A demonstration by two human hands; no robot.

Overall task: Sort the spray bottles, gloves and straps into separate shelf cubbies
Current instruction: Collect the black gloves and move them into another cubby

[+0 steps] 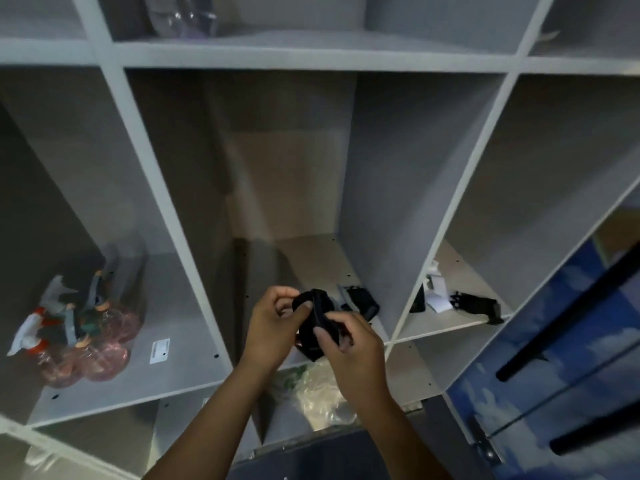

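A black strap [313, 323] is held in front of the middle cubby by both hands. My left hand [273, 323] grips its upper left part, and my right hand [349, 344] pinches its right side. Another black strap [362, 301] lies on the middle cubby's floor just behind. Several pink spray bottles [86, 341] with white and grey triggers stand in the left cubby. Black gloves [474, 303] with white tags lie in the right cubby.
The grey shelf unit [311, 60] fills the view. A clear plastic bag [322, 396] sits in the cubby below my hands. A clear bottle [180, 15] is in the top cubby. A blue panel with black bars [561, 341] is at the right.
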